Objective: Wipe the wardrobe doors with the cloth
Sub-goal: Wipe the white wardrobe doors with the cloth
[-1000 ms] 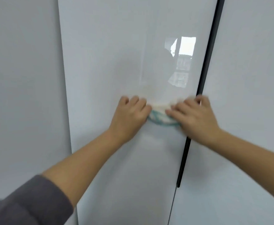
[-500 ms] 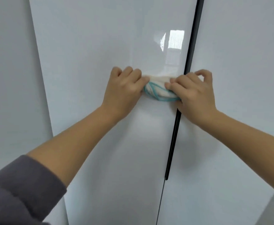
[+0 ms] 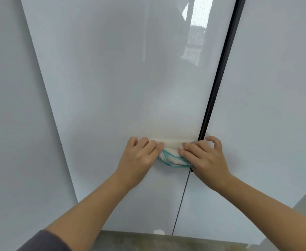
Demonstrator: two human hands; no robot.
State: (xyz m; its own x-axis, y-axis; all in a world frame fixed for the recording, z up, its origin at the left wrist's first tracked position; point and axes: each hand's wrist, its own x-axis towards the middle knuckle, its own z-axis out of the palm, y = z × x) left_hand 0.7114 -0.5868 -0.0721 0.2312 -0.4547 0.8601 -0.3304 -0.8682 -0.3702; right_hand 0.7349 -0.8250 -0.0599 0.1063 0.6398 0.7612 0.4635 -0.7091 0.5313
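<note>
A bunched white cloth (image 3: 172, 157) with teal edging lies against the glossy white wardrobe door (image 3: 123, 78), low down beside its right edge. My left hand (image 3: 139, 156) holds the cloth's left end with bent fingers. My right hand (image 3: 206, 158) holds its right end, fingers laid over it, and covers the bottom end of the black handle strip (image 3: 219, 73). Most of the cloth is hidden under the two hands. A second white door (image 3: 266, 105) stands to the right of the strip.
Another pale panel (image 3: 12, 124) stands to the left of the door. A strip of greyish-brown floor (image 3: 148, 241) shows below the doors. A window reflects in the gloss near the top right of the middle door.
Both hands have slid the cloth down the door to the lower end of the black handle strip. The view has tilted down and the floor has come into sight.
</note>
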